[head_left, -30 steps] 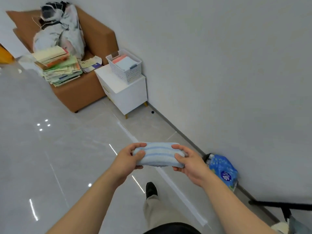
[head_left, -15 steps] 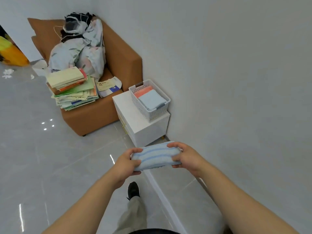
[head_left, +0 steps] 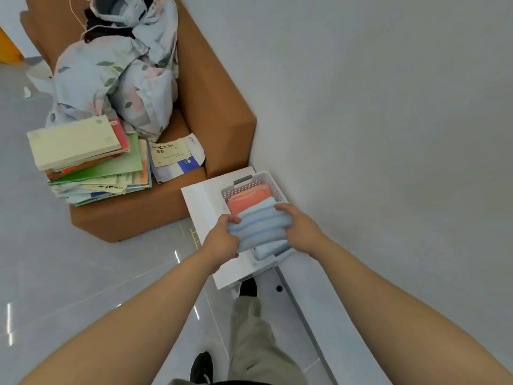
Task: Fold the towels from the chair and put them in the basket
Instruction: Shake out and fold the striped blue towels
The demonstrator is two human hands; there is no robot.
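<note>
Towel point(head_left: 261, 227) held by both ends above basket point(head_left: 242, 190).

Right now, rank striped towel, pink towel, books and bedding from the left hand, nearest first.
1. Striped towel: in left hand.
2. Pink towel: in basket, just beyond.
3. Books: armchair seat, left.
4. Bedding: armchair back, farthest.

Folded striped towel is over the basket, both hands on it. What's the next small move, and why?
Probably lower the striped towel straight down onto the light blue towel in the basket, then release. The left hand and right hand grip its ends right above the basket, and the orange towel fills the far side.
</note>
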